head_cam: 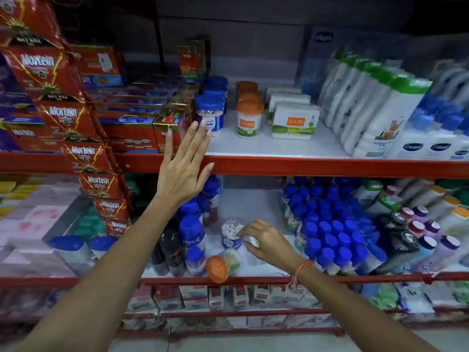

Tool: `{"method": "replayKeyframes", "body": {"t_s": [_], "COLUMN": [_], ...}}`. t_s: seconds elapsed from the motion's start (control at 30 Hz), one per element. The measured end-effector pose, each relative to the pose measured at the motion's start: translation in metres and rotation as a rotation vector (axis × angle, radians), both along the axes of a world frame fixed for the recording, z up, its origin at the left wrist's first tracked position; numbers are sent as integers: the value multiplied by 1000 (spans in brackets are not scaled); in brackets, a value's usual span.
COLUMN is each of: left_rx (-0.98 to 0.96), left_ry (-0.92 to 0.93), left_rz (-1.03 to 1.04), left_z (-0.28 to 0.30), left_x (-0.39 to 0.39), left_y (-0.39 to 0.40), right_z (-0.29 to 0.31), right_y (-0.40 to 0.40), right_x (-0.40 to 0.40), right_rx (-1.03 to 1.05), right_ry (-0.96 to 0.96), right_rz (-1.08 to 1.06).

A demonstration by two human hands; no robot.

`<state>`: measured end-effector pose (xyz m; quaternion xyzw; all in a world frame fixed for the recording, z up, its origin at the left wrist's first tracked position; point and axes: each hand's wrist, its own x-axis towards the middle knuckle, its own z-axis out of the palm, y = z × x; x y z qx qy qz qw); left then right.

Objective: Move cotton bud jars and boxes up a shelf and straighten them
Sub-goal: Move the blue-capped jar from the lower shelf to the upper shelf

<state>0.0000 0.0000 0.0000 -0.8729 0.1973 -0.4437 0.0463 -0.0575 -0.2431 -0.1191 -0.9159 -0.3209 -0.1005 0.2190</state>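
Note:
On the upper shelf (253, 148) stand blue-lidded cotton bud jars (210, 114), orange-lidded jars (249, 118) and white Tulips boxes (294, 123), each in a row running back. My left hand (184, 163) is raised flat, fingers apart, its fingertips just in front of the front blue jar. On the lower shelf (256, 207) my right hand (266, 241) closes on a small white cotton bud box (251, 242) beside an upright lidless blue jar (231, 233). An orange-lidded jar (222, 265) lies on its side at the shelf's front edge.
Red Mortein packs (63, 110) hang in a strip at left, with red boxes (132, 128) behind. White green-capped bottles (373, 102) fill the upper right. Blue-capped bottles (330, 232) crowd the lower shelf right of my right hand; more stand at its left (191, 232).

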Motion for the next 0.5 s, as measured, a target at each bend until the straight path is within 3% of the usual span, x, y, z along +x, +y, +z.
{"method": "replayKeyframes", "body": {"t_s": [0.23, 0.4, 0.5], "left_rx": [-7, -24, -28], "left_ry": [-17, -97, -136], "left_rz": [77, 60, 74], "left_z": [-21, -27, -32], "left_x": [18, 26, 30], "left_y": [-1, -1, -2], "right_z": [-26, -37, -37], "right_y": [1, 10, 23], "right_x": [33, 53, 65], "right_rx": [116, 78, -47], "right_ry": [368, 507, 527], "right_rz": [-275, -269, -214]}}
